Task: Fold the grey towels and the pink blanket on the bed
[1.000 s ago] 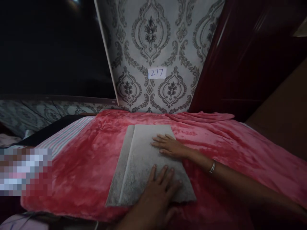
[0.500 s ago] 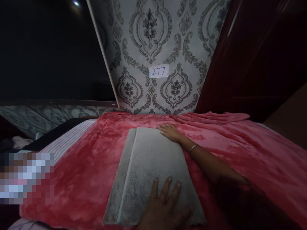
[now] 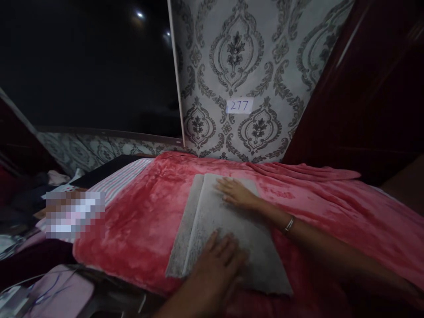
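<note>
A grey cloth (image 3: 241, 229) lies folded on a red plush blanket (image 3: 132, 229), with a narrow strip along its left side beyond the fold edge. My right hand (image 3: 236, 193) rests flat on the cloth's far part, fingers outstretched towards the left fold edge; a bracelet circles that wrist. Nearer to me, my left hand (image 3: 220, 260) is laid over the cloth's lower middle, its fingers stretched forward and slightly blurred. Neither hand grips anything. My left hand and forearm hide part of the cloth's near edge.
A large dark screen (image 3: 89, 66) stands at the left, before patterned wallpaper bearing a paper label (image 3: 240, 105) marked 277. Dark red glossy panelling (image 3: 357, 97) rises at the right. A striped cloth (image 3: 122, 179) shows beside the blanket; a pink stool-like surface (image 3: 62, 293) sits lower left.
The view has turned leftward, so the scene sits further right. My right hand has slid from the cloth's far right edge inward to the left. My left hand has shifted slightly left over the cloth.
</note>
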Tool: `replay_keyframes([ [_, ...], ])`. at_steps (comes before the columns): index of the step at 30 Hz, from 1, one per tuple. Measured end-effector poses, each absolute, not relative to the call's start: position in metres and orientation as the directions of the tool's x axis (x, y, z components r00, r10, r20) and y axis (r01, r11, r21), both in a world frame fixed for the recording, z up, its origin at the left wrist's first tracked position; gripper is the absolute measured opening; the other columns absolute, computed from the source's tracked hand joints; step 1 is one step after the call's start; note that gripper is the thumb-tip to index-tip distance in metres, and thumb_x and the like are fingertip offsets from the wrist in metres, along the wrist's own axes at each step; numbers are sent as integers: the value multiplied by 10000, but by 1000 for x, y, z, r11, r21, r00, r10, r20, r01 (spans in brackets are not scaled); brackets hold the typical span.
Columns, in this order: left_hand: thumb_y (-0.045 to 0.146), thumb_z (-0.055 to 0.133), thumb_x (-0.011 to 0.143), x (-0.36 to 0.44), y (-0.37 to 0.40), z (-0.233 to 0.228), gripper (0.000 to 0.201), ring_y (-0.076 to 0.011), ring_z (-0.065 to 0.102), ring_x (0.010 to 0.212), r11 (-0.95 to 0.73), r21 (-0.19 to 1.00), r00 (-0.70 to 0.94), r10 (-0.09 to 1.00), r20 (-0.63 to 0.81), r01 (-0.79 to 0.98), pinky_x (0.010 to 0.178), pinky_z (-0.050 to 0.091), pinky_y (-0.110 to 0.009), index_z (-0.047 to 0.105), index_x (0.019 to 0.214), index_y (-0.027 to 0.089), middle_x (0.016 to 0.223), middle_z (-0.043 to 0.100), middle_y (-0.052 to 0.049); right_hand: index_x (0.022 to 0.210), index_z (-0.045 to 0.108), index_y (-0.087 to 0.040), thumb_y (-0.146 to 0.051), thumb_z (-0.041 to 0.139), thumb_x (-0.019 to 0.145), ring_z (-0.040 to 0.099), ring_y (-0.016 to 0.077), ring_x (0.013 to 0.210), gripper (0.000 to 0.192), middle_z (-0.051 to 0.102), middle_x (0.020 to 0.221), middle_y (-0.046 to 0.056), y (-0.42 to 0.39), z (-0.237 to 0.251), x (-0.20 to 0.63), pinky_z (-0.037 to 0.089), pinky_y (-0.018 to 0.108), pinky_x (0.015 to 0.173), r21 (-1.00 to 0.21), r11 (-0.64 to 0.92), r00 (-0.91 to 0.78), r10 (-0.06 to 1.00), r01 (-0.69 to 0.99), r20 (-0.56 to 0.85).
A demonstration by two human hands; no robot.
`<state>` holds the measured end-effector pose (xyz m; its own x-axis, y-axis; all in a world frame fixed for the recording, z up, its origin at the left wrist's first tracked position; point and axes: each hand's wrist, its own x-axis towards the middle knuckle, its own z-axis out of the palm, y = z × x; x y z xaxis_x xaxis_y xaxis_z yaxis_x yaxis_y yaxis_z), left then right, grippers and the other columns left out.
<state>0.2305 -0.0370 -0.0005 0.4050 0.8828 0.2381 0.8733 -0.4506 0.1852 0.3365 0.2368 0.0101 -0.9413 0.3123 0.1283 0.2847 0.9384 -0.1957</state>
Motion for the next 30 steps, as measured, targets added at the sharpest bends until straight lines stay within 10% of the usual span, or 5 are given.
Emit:
replay_keyframes([
  [5, 384, 712, 871, 207, -42, -29, 702, -423, 282, 1503, -182, 83, 158, 960, 232, 980, 1153, 295, -702, 452, 1521, 331, 1631, 343, -129, 1601, 288, -357, -652, 302, 1026, 68, 276, 1562, 647, 180, 1683, 20, 199, 5, 299, 63, 606, 1230, -214, 972, -994, 103, 94, 29],
  [24, 382, 742, 837, 207, -45, -54, 808, -447, 193, 1525, -188, 121, 156, 959, 237, 975, 1154, 253, -739, 373, 1556, 400, 1688, 214, -81, 1606, 311, -284, -503, 197, 1060, 170, 283, 1548, 599, 232, 1672, 49, 303, -16, 235, 189, 587, 1223, -261, 773, -797, 603, 578, 20],
  [30, 411, 656, 917, 207, -46, -46, 725, -426, 178, 1535, -202, 167, 157, 957, 246, 965, 1161, 265, -727, 344, 1571, 384, 1689, 202, -96, 1618, 280, -261, -524, 250, 1054, 116, 294, 1557, 624, 187, 1685, 75, 272, 4, 246, 134, 586, 1233, -224, 851, -843, 513, 475, 161],
])
